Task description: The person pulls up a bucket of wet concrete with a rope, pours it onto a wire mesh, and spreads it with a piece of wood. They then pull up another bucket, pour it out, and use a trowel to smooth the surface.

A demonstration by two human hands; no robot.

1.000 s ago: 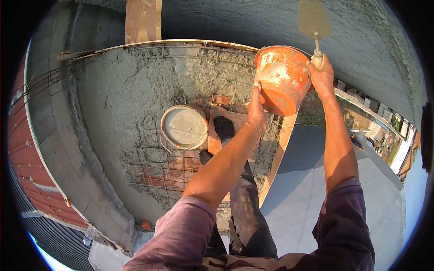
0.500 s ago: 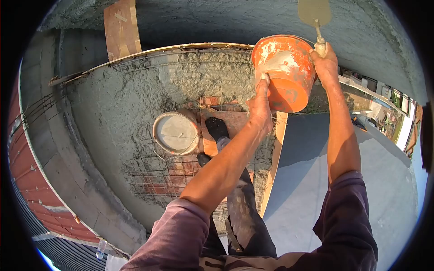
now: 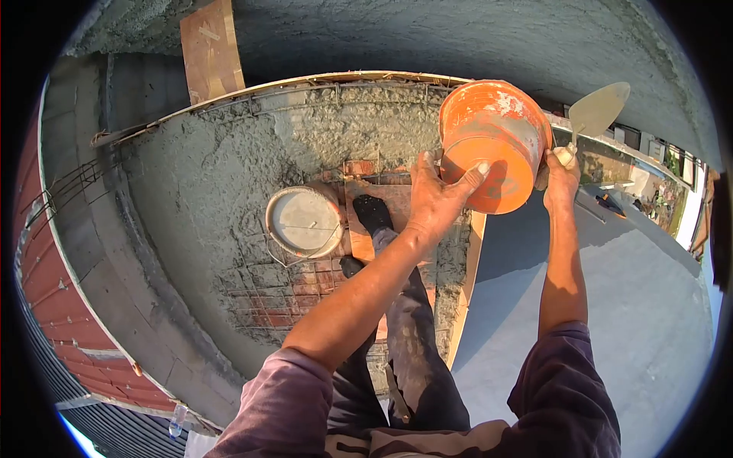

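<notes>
Trowel (image 3: 599, 109) swung sideways; right hand (image 3: 561, 179) clenched on handle, left hand (image 3: 437, 197) fingers spread, gripping orange bucket (image 3: 492, 145).

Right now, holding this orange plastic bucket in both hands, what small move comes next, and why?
Probably lower the orange plastic bucket toward the uncovered wire mesh near your foot: the left hand braces its side, the right hand also grips a steel trowel.

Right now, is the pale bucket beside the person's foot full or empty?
Full: the pale bucket stands upright on the slab, and a flat grey surface fills it almost to its rim.
</notes>
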